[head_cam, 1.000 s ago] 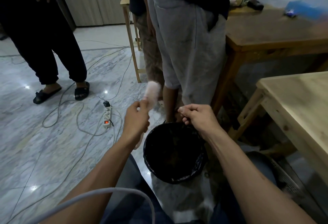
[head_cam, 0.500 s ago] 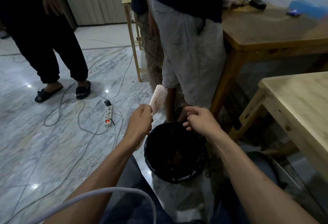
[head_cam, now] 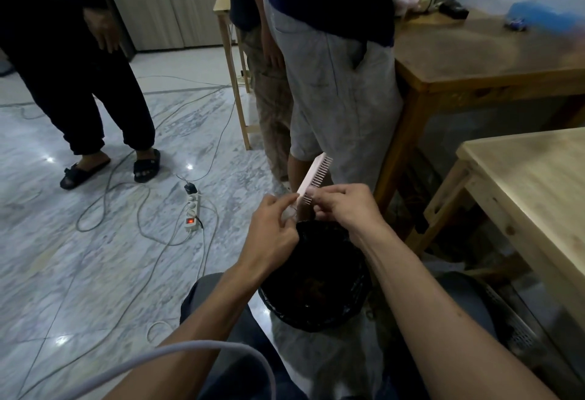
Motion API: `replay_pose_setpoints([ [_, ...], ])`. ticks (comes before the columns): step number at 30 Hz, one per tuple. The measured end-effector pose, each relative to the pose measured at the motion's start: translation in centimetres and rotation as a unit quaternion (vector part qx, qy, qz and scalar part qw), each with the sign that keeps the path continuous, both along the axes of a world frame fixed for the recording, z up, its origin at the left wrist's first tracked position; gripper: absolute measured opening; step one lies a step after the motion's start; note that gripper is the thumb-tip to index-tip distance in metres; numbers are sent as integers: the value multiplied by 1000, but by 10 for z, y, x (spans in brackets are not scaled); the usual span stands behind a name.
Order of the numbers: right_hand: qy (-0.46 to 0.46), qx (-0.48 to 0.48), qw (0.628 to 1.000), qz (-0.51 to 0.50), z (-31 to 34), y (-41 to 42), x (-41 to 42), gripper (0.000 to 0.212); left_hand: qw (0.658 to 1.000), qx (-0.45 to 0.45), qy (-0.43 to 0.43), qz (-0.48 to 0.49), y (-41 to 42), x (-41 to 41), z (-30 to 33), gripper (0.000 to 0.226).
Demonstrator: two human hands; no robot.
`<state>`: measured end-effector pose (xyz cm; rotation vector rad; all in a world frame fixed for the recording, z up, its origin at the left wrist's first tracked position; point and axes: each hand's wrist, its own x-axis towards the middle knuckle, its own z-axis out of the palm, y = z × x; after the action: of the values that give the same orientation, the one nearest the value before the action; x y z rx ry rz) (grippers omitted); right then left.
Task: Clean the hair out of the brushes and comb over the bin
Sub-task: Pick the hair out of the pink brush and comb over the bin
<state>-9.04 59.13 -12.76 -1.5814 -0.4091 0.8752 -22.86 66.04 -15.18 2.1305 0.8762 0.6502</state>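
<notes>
A pale pink hairbrush (head_cam: 314,176) is held up over the far rim of the bin, its head tilted up and right, bristles facing right. My left hand (head_cam: 273,231) grips its handle, which is mostly hidden. My right hand (head_cam: 345,206) touches the lower bristles, thumb and fingers pinched there; whether hair is between them is too small to tell. The bin (head_cam: 319,301), lined with a black bag, stands on the floor between my knees, with dark matter inside.
Three people stand close behind the bin; the nearest wears grey shorts (head_cam: 335,95). A white power strip (head_cam: 191,213) and loose cables lie on the marble floor at left. Wooden tables stand at right (head_cam: 535,184) and behind (head_cam: 487,61).
The brush has turned edge-on and moved right over the bin. My right hand has risen from the bin's rim to the bristles.
</notes>
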Motion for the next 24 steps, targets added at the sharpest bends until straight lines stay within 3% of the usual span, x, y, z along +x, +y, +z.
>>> replay_pose_setpoints([
  [4,-18,-17,999,-28,-6,4,-1,19,999,-20,-8,26,-2,3,-2,40],
  [6,-32,-31,999,-30,-9,6,-1,22,995,-95,-22,23,-2,5,-2,40],
  [9,17,-10,1000,-24,-11,3,2,24,970,-234,-72,3,-3,6,5,49],
  [12,77,20,996,-31,-9,-4,8,19,950,-295,-93,31,-1,7,11,41],
  [21,95,15,989,-115,-13,-22,23,11,968,-234,-37,83,15,-5,-3,34],
  [24,74,-49,991,-98,-15,-20,21,14,976,-201,-35,82,14,-6,-1,32],
])
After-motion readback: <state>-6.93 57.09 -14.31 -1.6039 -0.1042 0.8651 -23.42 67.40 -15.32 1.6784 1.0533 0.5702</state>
